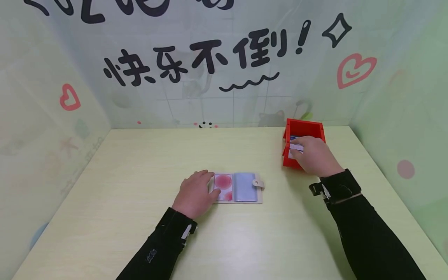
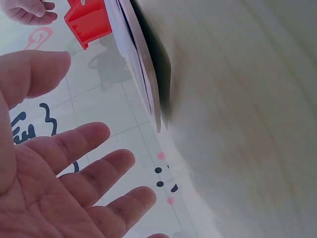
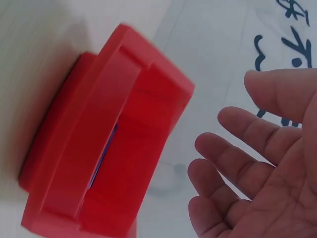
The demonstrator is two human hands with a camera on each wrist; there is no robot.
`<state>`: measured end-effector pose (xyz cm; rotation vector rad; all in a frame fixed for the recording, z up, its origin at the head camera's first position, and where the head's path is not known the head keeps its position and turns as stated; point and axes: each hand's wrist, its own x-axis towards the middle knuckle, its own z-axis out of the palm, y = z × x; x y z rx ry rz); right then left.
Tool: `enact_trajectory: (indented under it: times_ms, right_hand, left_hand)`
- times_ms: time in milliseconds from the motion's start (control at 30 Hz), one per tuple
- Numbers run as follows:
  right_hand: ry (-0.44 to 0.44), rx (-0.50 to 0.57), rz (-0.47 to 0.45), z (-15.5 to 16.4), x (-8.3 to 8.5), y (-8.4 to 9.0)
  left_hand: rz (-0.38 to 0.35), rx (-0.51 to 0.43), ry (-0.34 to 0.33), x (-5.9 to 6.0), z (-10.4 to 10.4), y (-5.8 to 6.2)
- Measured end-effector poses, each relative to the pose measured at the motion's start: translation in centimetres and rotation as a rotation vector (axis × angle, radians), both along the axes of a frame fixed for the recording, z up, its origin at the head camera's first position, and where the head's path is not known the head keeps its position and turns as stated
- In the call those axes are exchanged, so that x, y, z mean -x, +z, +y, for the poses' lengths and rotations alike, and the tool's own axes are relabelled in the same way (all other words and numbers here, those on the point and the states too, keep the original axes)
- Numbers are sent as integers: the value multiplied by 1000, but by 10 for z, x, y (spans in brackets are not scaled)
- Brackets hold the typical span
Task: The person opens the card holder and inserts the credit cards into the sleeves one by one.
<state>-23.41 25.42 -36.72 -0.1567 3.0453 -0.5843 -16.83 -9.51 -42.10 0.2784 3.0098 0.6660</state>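
an open beige card holder with clear plastic sleeves and a snap tab (image 1: 239, 188) lies flat near the middle of the pale yellow wooden table (image 1: 115, 186). the person's left hand (image 1: 196, 193) rests on the left page of the holder, fingers straight and relaxed, pressing it flat beside a pink round-patterned card already showing in that page. to the right of the holder and farther from the person stands a small red plastic open-topped box (image 1: 303, 132), with blue and white cards (image 1: 296, 146) standing in it. the right hand (image 1: 315, 155) hangs over the front of the box with its fingertips at a white card; whether the fingers actually pinch that card cannot be told.

as a judgement, the work looks early: one pink card sits in the holder, the right page looks unfilled, and several cards are left in the box.

the head view alone gives the whole layout, both hands and the holder's pages. the left wrist view shows the left hand's palm (image 2: 54, 173) with fingers spread and loose, the holder's edge (image 2: 143, 74) seen side-on, and the red box (image 2: 86, 22) far off. the right wrist view shows the red box (image 3: 104, 144) close up with a sliver of blue card in it, and the right hand's fingers (image 3: 237, 148) loosely curved beside it, closed round nothing visible there.
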Motion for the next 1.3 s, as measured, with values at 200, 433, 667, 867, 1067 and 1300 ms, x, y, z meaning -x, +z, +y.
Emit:
enact_trajectory:
  times_ms: [200,433,667,867,1067,1300]
  right_hand:
    - [-29,-32,-24,19,13,-6]
    - [-51,-71,-101,30,25,-12]
    - [-12,-184,-104,28,33,-20]
    - [4,-226,-129,25,42,-29]
    - [-1,-261,-154,22,47,-32]
    - [-48,-239,-169,20,51,-36]
  left_hand:
    - [3,5,-3,0,-1,1]
    - [2,4,-4,-1,-1,1]
    - [7,6,-10,-1,-1,1]
    - [5,8,-9,-1,0,-1]
    - [3,10,-5,0,0,-1]
    - [0,9,4,0,0,-1]
